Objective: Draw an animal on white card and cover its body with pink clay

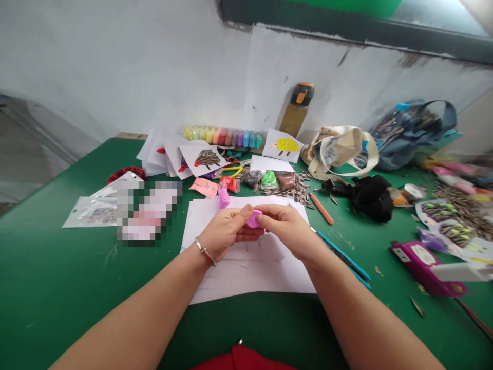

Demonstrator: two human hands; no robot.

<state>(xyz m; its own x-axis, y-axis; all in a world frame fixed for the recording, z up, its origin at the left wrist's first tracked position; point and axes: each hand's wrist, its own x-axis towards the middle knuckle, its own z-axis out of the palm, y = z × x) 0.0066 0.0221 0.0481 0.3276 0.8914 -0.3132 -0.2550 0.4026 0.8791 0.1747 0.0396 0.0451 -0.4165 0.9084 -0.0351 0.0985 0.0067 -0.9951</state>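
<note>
A flattened piece of pink modelling clay (254, 219) is pinched between my two hands. My left hand (230, 229) supports it from below, with its thumb along the near left edge. The thumb and fingers of my right hand (283, 223) press the clay from the right side. Both hands are above several white paper sheets (254, 280) on the table. Just behind my left hand sits another pink lump (224, 197), apparently clay in a wrapper. A silver bracelet circles my left wrist.
Beyond the hands lie bagged clay (268, 179), sunflower seeds (298, 191), an orange stick (322, 208) and hedgehog pictures (208, 158). A bottle (296, 110) stands by the wall. Rightward are a blue-edged tool (352, 264), a black cloth item (373, 198) and a magenta device (421, 264).
</note>
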